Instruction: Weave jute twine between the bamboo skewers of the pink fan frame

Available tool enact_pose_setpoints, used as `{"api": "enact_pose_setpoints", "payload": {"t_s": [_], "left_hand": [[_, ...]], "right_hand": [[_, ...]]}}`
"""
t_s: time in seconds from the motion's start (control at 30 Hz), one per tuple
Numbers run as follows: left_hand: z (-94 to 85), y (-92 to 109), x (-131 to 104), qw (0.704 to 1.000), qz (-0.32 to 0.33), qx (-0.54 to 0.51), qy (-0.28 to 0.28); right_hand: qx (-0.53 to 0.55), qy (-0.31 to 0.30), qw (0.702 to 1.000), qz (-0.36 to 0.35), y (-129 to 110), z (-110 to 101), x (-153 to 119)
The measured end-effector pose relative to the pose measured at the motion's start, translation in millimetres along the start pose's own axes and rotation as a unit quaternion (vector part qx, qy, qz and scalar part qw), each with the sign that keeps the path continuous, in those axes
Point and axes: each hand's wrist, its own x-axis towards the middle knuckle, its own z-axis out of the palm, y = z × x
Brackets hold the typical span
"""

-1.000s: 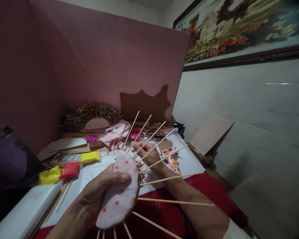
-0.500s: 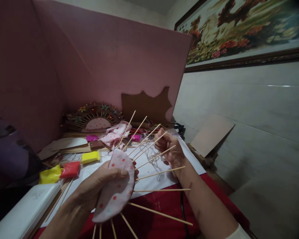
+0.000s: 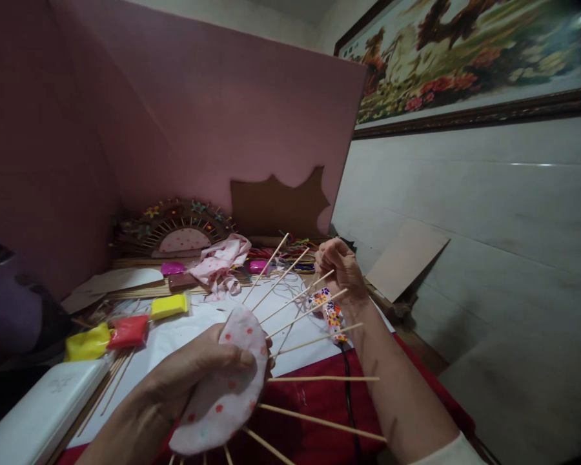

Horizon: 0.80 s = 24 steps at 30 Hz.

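Pink fabric with red dots covers a half-round piece (image 3: 227,381), gripped in my left hand (image 3: 198,368) with the thumb across its face. Thin wooden sticks (image 3: 324,379) fan out from its curved edge, upward, rightward and down. Beyond the upper stick tips, my right hand (image 3: 339,265) is raised with its fingers curled together; a thin string (image 3: 297,298) runs close to it, but what the fingers pinch is too small to make out. A flower-patterned object (image 3: 332,316) with a black cord lies below the right hand.
Yellow (image 3: 169,306) and red (image 3: 128,331) packets lie at left beside a white case (image 3: 43,407). A finished-looking stick fan (image 3: 184,240), crumpled pink fabric (image 3: 220,261) and brown cardboard (image 3: 278,203) are at the back. White paper (image 3: 174,342) covers part of the red cloth (image 3: 314,400).
My right hand has risen and moved right, uncovering the flower-patterned object. The half-round piece and my left hand have shifted slightly down, and the view has moved a little.
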Motion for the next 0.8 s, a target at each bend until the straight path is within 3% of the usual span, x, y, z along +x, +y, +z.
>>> {"api": "enact_pose_setpoints", "payload": {"t_s": [0.17, 0.43, 0.57, 0.8], "left_hand": [[-0.7, 0.8, -1.6, 1.0, -0.003, -0.013, -0.024], [-1.0, -5.1, -6.2, 0.995, 0.032, -0.059, -0.077], [-0.3, -4.7, -5.6, 0.993, 0.051, -0.065, -0.085], [-5.0, -6.4, -5.1, 0.993, 0.064, -0.075, -0.061]], "right_hand": [[-0.041, 0.01, 0.998, 0.044, 28.3, 10.3, -0.2], [-0.207, -0.094, 0.973, 0.048, 68.8, 45.0, -34.4], [-0.29, -0.132, 0.947, 0.031, 73.6, 56.8, -51.0], [-0.41, -0.125, 0.903, -0.016, 65.6, 60.9, -57.0]]}}
